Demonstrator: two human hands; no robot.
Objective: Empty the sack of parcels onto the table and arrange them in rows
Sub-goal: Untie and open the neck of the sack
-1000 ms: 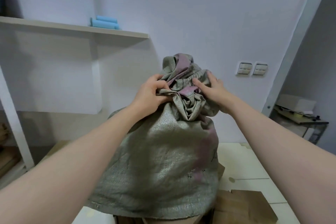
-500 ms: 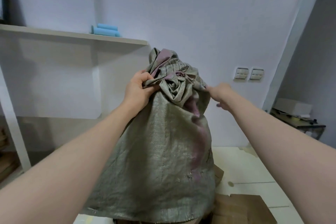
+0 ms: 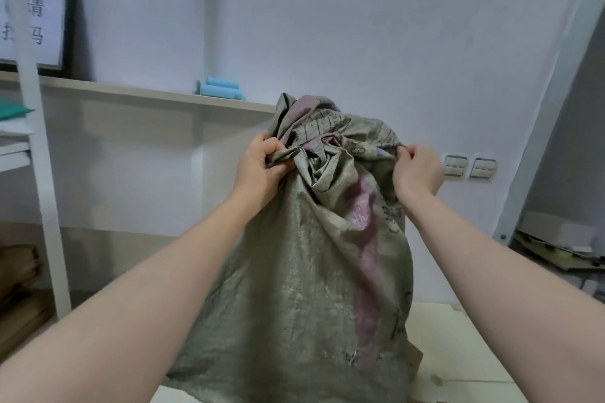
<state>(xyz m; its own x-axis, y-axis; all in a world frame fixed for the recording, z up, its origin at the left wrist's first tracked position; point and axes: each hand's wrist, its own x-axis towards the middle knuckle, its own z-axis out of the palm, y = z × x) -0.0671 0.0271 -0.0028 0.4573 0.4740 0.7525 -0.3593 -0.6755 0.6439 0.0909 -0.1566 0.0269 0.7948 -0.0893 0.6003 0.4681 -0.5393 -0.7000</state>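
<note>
A grey-green woven sack (image 3: 304,288) with a pink stripe hangs in front of me, its bunched end uppermost. My left hand (image 3: 258,170) grips a fistful of the crumpled fabric on the left of that bunch. My right hand (image 3: 417,170) pinches the sack's edge on the right. The sack's lower end reaches down to a pale table (image 3: 458,353). A brown cardboard corner (image 3: 415,361) peeks out at the sack's lower right. No other parcels show; the sack hides its contents.
A shelf (image 3: 140,93) on the back wall carries blue rolls (image 3: 219,91) and a framed sign (image 3: 36,23). A white rack post (image 3: 36,141) stands at left with cardboard below. Wall switches (image 3: 469,167) and a cluttered side table (image 3: 563,252) are at right.
The sack has been raised higher and hangs longer. My right hand has moved from the middle of the bunch out to its right edge and pinched it. My view has tilted upward.
</note>
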